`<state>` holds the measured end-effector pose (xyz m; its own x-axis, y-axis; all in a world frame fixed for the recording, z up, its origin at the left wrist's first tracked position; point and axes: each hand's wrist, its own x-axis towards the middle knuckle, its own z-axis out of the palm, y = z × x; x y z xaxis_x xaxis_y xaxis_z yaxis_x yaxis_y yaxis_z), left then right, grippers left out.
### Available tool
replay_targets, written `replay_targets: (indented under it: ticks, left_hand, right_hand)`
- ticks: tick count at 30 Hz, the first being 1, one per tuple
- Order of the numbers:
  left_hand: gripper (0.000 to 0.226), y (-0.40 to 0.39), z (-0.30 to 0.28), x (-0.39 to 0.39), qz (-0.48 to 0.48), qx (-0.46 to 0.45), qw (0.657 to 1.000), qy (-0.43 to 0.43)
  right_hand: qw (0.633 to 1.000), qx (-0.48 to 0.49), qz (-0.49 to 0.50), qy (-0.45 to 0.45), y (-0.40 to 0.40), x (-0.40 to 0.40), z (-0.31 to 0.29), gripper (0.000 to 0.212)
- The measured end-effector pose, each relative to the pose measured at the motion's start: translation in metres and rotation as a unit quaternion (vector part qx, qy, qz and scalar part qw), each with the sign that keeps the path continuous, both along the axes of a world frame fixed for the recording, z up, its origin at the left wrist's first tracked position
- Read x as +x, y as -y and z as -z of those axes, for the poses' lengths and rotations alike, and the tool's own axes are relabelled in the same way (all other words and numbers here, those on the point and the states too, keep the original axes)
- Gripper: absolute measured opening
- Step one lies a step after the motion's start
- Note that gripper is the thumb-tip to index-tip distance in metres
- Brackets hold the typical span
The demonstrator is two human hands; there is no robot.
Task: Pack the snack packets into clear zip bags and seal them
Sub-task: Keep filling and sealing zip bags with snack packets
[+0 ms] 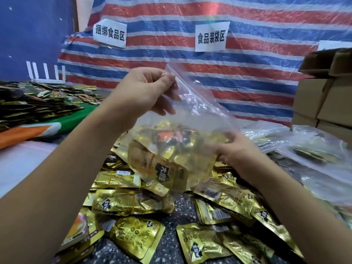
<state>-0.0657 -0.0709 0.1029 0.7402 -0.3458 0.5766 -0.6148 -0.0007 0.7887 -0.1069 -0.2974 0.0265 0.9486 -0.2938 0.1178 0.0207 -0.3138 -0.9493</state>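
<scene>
Zip bag (190,119) hangs pinched below left hand (144,90).

Hands: two. Clear zip bag (192,119), held up: one, part-filled with gold packets, count unclear. White paper signs behind it: two whole. Loose gold snack packets (133,201) below it: over a dozen.
</scene>
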Motion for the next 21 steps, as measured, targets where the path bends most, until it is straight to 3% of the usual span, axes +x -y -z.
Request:
replay_targets:
  ticks: [3, 6, 8, 12, 15, 21]
  left_hand:
    - [0.027, 0.003, 0.004, 0.0, 0.032, 0.028, 0.999, 0.0]
    - [0.025, 0.008, 0.008, 0.001, 0.055, 0.055, 0.997, 0.0]
    - [0.024, 0.01, 0.01, 0.002, 0.068, 0.066, 0.995, 0.001]
    - [0.024, 0.011, 0.011, 0.003, 0.081, 0.072, 0.994, 0.001]
    - [0.024, 0.01, 0.012, 0.005, 0.09, 0.063, 0.994, 0.002]
    - [0.025, 0.01, 0.015, 0.009, 0.1, 0.051, 0.994, 0.008]
  right_hand:
    - [0.977, 0.148, 0.063, 0.138, 0.02, -0.006, -0.024, 0.051]
    - [0.917, 0.321, 0.027, 0.237, 0.033, -0.014, -0.046, 0.034]
    - [0.892, 0.362, -0.017, 0.271, 0.034, -0.021, -0.057, 0.032]
    - [0.874, 0.354, -0.112, 0.315, 0.024, -0.031, -0.067, 0.042]
    - [0.891, 0.301, -0.136, 0.312, 0.016, -0.034, -0.067, 0.038]
    - [0.924, 0.209, -0.141, 0.288, 0.006, -0.033, -0.061, 0.057]
